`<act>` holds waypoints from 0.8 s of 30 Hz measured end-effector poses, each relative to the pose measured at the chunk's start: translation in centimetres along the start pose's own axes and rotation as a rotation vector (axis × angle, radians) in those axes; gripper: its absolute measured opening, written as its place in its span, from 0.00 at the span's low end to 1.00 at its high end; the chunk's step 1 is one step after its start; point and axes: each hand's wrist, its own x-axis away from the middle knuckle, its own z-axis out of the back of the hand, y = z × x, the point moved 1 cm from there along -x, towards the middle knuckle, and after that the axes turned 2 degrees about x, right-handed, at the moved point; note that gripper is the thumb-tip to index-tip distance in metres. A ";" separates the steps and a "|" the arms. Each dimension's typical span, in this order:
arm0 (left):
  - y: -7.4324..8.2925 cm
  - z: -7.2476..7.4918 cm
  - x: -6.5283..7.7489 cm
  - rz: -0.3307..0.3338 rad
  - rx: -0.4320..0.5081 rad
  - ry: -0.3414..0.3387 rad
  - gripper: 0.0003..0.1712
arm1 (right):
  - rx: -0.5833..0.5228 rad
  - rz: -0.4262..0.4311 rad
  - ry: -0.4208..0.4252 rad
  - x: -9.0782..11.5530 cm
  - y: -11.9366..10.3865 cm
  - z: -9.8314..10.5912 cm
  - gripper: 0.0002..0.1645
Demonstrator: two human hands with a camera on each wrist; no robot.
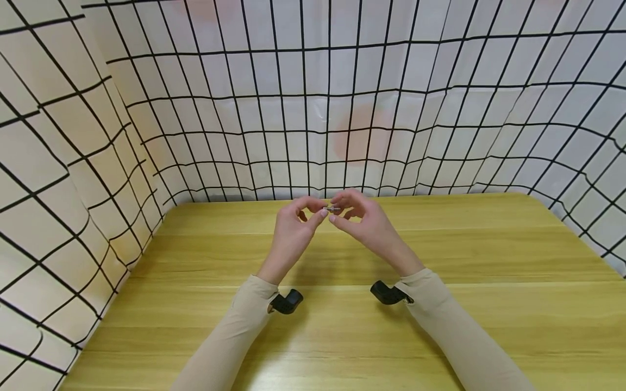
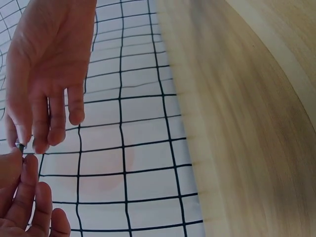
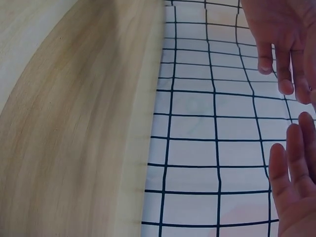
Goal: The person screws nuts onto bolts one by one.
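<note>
A small, thin silver metal piece [image 1: 333,208], shaped like a short screw, is pinched between the thumb and index finger of the left hand [image 1: 293,225]. Its free end points right, into the gap between thumb and forefinger of the right hand [image 1: 369,222], which curve around it without closing on it. In the left wrist view the metal piece [image 2: 20,146] shows as a dark and shiny bit at the left hand's [image 2: 24,207] fingertips, with the right hand [image 2: 49,64] reaching down from above. The right wrist view has the left hand [image 3: 286,39] above the right hand [image 3: 296,187]; the piece is out of sight there.
Both hands are raised over a wooden table [image 1: 342,336], near its far edge. Behind and to the left stands a white wall covering with a black grid [image 1: 288,114]. A black wrist camera [image 1: 287,302] juts from the left sleeve, another black camera [image 1: 386,293] from the right.
</note>
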 end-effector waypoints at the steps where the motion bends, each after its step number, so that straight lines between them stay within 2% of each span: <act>1: 0.0 0.0 0.0 0.002 0.001 -0.002 0.03 | 0.001 0.012 0.005 0.0 -0.4 0.0 0.15; 5: 0.0 0.0 -0.1 0.000 0.008 -0.002 0.03 | 0.008 0.037 0.024 0.3 -2.1 0.1 0.08; 8: 0.0 0.0 -0.1 0.000 0.011 0.000 0.03 | -0.015 0.009 0.032 0.4 -2.3 0.2 0.08; 15: -0.1 0.0 -0.2 0.008 0.009 -0.004 0.02 | -0.119 -0.107 0.008 0.5 -2.0 0.3 0.10; 24: -0.2 -0.1 0.0 0.002 0.007 -0.010 0.02 | -0.118 -0.138 -0.012 0.3 -1.5 -0.1 0.11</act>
